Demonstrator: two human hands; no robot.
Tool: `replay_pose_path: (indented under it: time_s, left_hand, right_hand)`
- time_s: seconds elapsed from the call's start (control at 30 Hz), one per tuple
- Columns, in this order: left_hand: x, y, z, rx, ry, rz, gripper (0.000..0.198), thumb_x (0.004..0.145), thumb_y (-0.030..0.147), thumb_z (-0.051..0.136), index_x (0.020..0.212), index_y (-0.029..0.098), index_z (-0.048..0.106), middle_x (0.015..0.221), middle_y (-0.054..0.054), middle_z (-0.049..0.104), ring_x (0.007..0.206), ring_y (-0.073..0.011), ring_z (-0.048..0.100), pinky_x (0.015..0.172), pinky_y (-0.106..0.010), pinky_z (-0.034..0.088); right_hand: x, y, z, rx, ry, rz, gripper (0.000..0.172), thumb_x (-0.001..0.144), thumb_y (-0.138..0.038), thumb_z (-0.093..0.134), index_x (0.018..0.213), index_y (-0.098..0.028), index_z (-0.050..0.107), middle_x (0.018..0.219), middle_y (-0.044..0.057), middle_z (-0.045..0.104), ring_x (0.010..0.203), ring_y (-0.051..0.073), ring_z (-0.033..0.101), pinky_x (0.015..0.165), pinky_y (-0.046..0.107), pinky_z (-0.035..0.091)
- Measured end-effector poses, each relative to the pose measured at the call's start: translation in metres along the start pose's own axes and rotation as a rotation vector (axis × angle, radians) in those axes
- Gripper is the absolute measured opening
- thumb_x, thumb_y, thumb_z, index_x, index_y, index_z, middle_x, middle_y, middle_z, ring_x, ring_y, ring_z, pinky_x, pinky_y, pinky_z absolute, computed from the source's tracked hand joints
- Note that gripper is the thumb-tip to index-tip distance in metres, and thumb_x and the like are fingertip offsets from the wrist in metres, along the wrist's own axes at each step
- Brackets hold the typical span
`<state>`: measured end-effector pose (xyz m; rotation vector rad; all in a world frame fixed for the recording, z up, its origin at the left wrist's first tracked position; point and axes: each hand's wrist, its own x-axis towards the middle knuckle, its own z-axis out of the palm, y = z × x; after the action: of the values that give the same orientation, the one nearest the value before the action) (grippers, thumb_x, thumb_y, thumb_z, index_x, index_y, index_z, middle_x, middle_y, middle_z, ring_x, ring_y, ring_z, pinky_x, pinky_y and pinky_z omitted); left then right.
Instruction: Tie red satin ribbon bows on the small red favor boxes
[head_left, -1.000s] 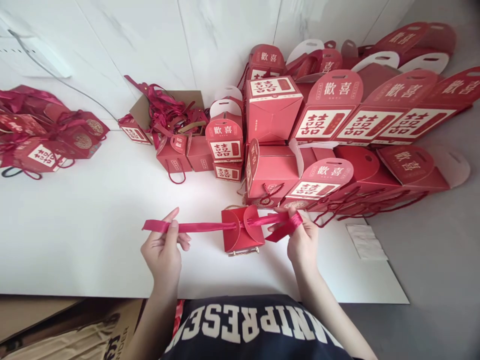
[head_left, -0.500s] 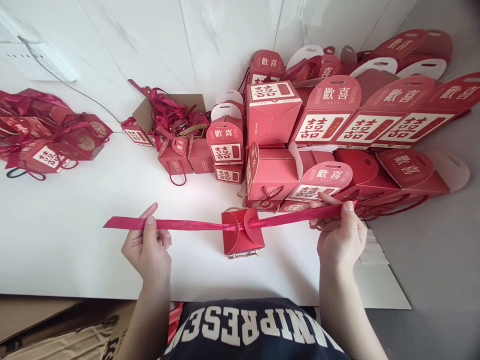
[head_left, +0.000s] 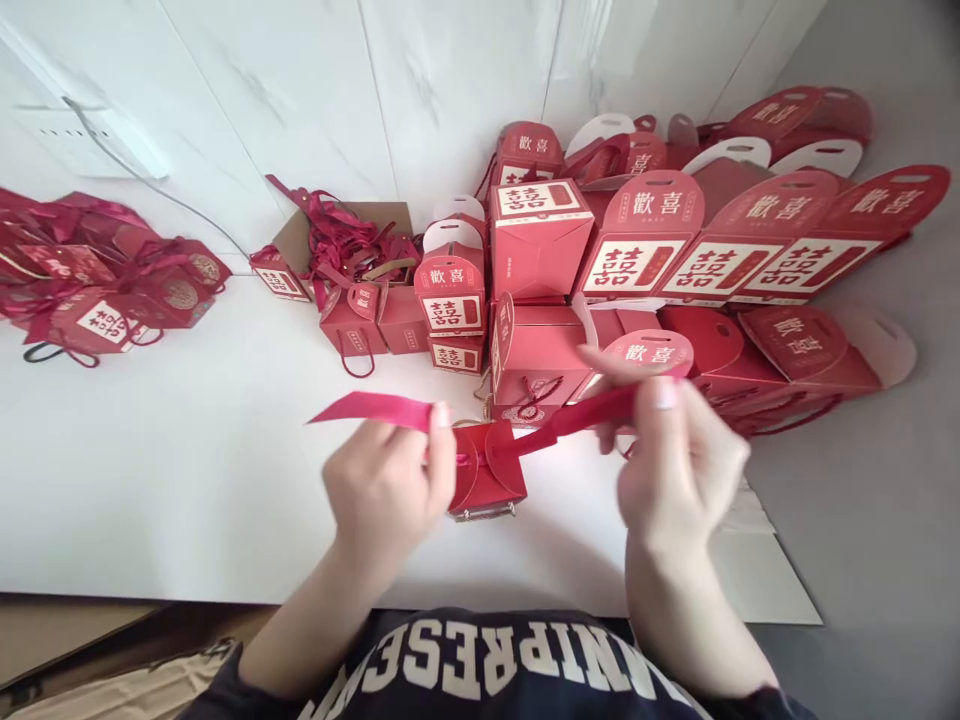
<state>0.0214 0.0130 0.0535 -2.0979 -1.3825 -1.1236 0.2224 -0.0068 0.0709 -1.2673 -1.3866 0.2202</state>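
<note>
A small red gift box [head_left: 491, 480] with rounded, interlocking top flaps and a gold-coloured handle at its near side stands on the white table before me. A dark pink ribbon [head_left: 375, 407] runs through its top and out to both sides. Close against the box's left side, my left hand [head_left: 394, 480] is closed around the ribbon, its tail sticking out to the left. On the right, my right hand [head_left: 671, 470] pinches the other length between thumb and fingers, slightly smeared by motion. That length slopes up from the box to my right hand.
Stacked red gift boxes [head_left: 637, 265] fill the back right against the tiled wall. An open carton [head_left: 292, 240] full of ribbons is behind, left of centre. More ribboned boxes [head_left: 105, 315] lie far left. A cable [head_left: 150, 180] hangs along the wall.
My left hand has moved right along the ribbon, up against the box. My right hand has come slightly inward, and its length of ribbon is less taut. The box stays about where it was.
</note>
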Motion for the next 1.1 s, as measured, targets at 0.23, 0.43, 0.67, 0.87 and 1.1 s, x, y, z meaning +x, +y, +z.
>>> replay_pose_path:
  time_s: [0.23,0.43,0.67,0.87,1.1]
  left_hand:
    - [0.003,0.031,0.025,0.075,-0.206,0.116,0.027,0.090,0.019,0.050,0.066,0.016,0.063,0.059,-0.005,0.060,0.050,-0.0156,0.053,0.044,-0.030,0.028]
    - [-0.002,0.033,0.029,0.075,-0.289,0.142,0.018,0.077,0.009,0.048,0.072,0.015,0.065,0.056,-0.006,0.058,0.049,-0.0186,0.053,0.044,-0.029,0.030]
    - [-0.003,0.029,0.036,-0.029,-0.274,0.149,0.012,0.070,0.008,0.052,0.064,0.016,0.059,0.056,-0.007,0.057,0.056,-0.0209,0.055,0.048,-0.030,0.038]
    - [-0.001,0.022,0.036,-0.277,-0.303,0.144,0.020,0.089,0.014,0.043,0.086,0.012,0.063,0.081,-0.014,0.063,0.084,-0.0284,0.057,0.075,-0.043,0.045]
    - [0.005,0.024,0.033,-1.466,-0.533,-0.411,0.031,0.102,0.030,0.032,0.106,0.018,0.060,0.090,-0.008,0.059,0.083,-0.0208,0.055,0.078,-0.036,0.047]
  right_hand:
    - [-0.008,-0.004,0.038,-0.192,-0.357,-0.169,0.039,0.104,-0.025,0.033,0.104,-0.012,0.070,0.082,0.009,0.066,0.073,0.020,0.057,0.070,0.033,0.046]
    - [-0.008,-0.001,0.049,-0.326,-0.464,-0.101,0.046,0.105,-0.030,0.031,0.085,-0.015,0.069,0.076,0.008,0.067,0.073,0.022,0.061,0.067,0.034,0.045]
    - [-0.008,0.001,0.045,-0.247,-0.601,-0.113,0.045,0.102,-0.033,0.036,0.133,-0.009,0.059,0.115,0.014,0.072,0.103,0.028,0.067,0.088,0.040,0.052]
    - [-0.006,0.012,0.045,-0.146,-0.457,-0.225,0.038,0.102,-0.022,0.037,0.126,-0.010,0.064,0.123,0.013,0.070,0.113,0.026,0.065,0.100,0.043,0.047]
    - [-0.007,0.008,0.044,0.263,-0.367,-0.062,0.031,0.103,-0.021,0.037,0.112,-0.020,0.067,0.106,0.007,0.071,0.107,0.020,0.063,0.098,0.036,0.046]
